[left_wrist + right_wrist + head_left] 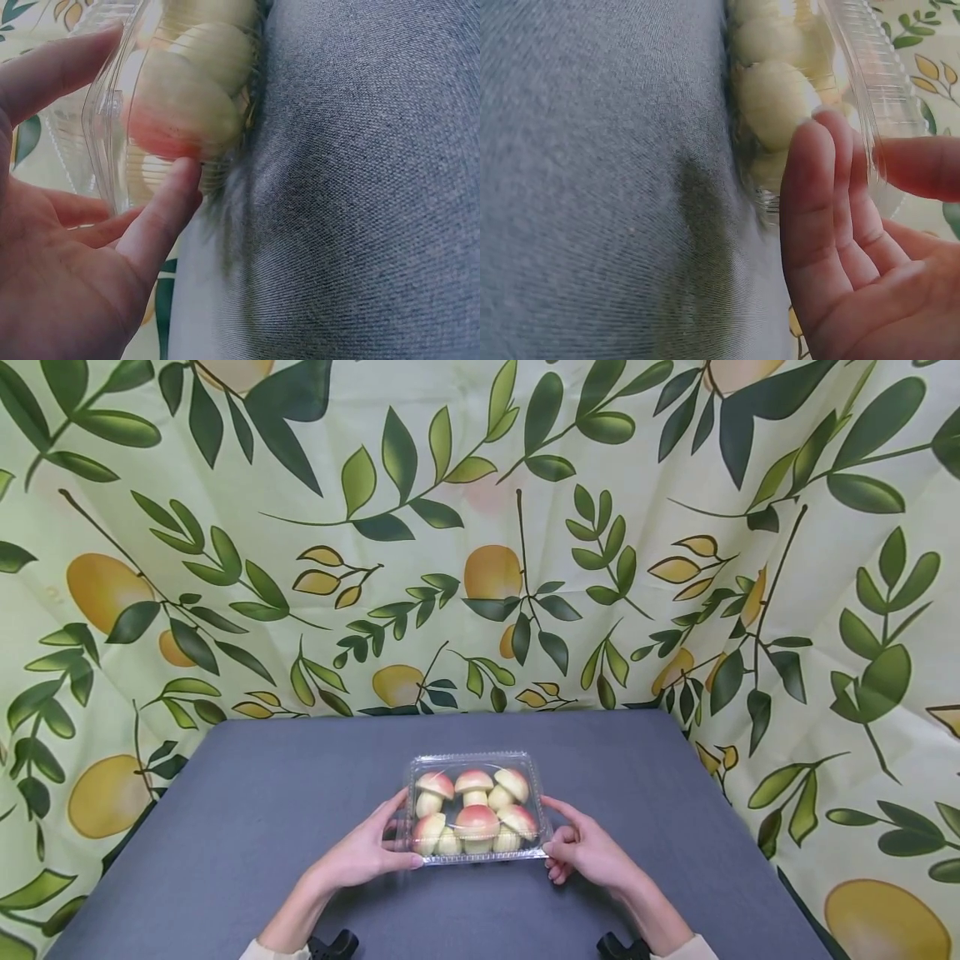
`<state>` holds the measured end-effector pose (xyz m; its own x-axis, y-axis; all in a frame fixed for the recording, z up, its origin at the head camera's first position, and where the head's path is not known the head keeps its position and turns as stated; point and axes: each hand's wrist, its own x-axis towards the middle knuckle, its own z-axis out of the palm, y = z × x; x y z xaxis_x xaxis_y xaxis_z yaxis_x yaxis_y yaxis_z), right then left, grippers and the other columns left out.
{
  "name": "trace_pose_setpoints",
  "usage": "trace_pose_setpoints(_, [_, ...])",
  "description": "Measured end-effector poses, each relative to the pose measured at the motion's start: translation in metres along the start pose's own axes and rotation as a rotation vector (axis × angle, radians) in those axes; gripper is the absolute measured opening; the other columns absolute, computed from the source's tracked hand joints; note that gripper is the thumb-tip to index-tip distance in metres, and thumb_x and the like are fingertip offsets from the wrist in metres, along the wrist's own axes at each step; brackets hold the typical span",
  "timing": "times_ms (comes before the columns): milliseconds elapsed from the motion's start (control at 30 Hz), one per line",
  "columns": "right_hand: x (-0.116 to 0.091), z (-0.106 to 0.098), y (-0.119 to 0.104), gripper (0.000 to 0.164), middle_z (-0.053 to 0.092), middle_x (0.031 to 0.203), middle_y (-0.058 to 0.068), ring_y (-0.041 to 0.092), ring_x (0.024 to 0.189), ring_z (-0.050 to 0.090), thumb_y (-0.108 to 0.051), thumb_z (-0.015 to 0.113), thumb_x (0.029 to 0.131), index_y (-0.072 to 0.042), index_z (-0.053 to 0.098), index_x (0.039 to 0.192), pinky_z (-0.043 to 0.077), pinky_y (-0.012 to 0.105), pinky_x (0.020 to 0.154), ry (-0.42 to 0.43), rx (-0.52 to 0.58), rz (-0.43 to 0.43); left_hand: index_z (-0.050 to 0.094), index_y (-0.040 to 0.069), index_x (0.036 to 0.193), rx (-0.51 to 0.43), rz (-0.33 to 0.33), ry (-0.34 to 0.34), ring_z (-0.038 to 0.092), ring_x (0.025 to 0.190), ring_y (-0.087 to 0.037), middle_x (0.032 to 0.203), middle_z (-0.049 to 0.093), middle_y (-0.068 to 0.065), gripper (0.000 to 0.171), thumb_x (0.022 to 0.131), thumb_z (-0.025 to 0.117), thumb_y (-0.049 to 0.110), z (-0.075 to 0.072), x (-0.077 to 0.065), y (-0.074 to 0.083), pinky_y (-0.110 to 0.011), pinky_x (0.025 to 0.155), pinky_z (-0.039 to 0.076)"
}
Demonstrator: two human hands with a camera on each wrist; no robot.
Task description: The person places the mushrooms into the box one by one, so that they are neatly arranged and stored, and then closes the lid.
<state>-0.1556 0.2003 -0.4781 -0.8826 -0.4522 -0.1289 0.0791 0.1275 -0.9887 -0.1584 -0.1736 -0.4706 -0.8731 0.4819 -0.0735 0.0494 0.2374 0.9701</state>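
Note:
A clear plastic clamshell box [480,859] sits low over the middle of the table in the head view, its lid down. Inside are several mushroom-shaped pieces [477,820] with red-and-cream caps and pale stems; whether they are food or models I cannot tell. My left hand [352,857] grips the box's left side, with the thumb at the rim and a fingertip against the lower wall [187,169]. On the opposite side, my right hand [588,853] pinches the rim between thumb and fingers [810,161]. Whether the base touches the table is unclear.
A blue-grey cloth-like tabletop [285,793] spreads around the box. Behind and beside it hangs a pale curtain [420,552] printed with leaves and orange fruit. Dark wrist-worn devices [335,945] show at both wrists.

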Motion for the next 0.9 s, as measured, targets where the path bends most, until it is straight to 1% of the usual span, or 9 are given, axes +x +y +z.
trace_pose_setpoints(200, [0.003,0.000,-0.002,0.077,0.063,0.073,0.012,0.020,0.062,0.065,0.004,0.060,0.092,0.004,0.020,0.158,0.059,0.036,0.059,0.007,-0.017,-0.004,0.003,-0.001,0.161,-0.007,0.007,0.001,0.052,0.127,-0.050,0.161,0.008,-0.035,0.105,0.088,0.078,0.006,0.000,0.002,0.001,-0.034,0.090,0.056])
trace_pose_setpoints(367, [0.003,-0.002,-0.004,0.077,0.064,0.075,0.012,0.020,0.064,0.066,0.002,0.060,0.093,0.004,0.019,0.159,0.060,0.037,0.062,0.016,-0.035,-0.011,0.004,-0.002,0.161,-0.003,0.015,0.023,0.052,0.127,-0.051,0.162,0.009,-0.033,0.105,0.088,0.079,0.008,0.002,0.006,0.000,-0.034,0.091,0.056])
trace_pose_setpoints(533, [0.005,-0.005,-0.002,0.074,0.065,0.079,0.013,0.023,0.069,0.068,-0.001,0.062,0.095,0.006,0.022,0.157,0.060,0.038,0.065,0.044,-0.072,-0.032,0.009,-0.002,0.161,0.000,0.018,0.064,0.056,0.125,-0.046,0.161,0.017,-0.032,0.103,0.087,0.080,0.009,0.003,0.009,-0.001,-0.033,0.090,0.056])
trace_pose_setpoints(733, [0.008,-0.006,-0.001,0.072,0.066,0.085,0.016,0.031,0.077,0.070,-0.004,0.064,0.096,0.008,0.025,0.156,0.060,0.039,0.069,0.075,-0.083,-0.054,0.027,-0.003,0.156,0.098,0.053,0.155,0.059,0.121,-0.042,0.151,0.039,-0.031,0.090,0.087,0.081,0.014,0.003,0.012,0.000,-0.033,0.092,0.056])
trace_pose_setpoints(800, [0.008,-0.006,-0.001,0.071,0.066,0.087,0.018,0.033,0.080,0.070,-0.004,0.064,0.097,0.008,0.026,0.155,0.060,0.039,0.071,0.085,-0.087,-0.061,0.030,-0.004,0.155,0.130,0.058,0.175,0.060,0.121,-0.041,0.148,0.042,-0.031,0.087,0.087,0.081,0.016,0.003,0.011,0.001,-0.033,0.091,0.056])
trace_pose_setpoints(900, [0.008,-0.007,-0.002,0.069,0.066,0.091,0.019,0.034,0.082,0.069,-0.005,0.064,0.098,0.008,0.028,0.155,0.060,0.038,0.073,0.095,-0.096,-0.064,0.033,-0.004,0.154,0.156,0.064,0.188,0.061,0.120,-0.040,0.147,0.045,-0.031,0.084,0.088,0.081,0.017,0.003,0.010,0.002,-0.033,0.090,0.056])
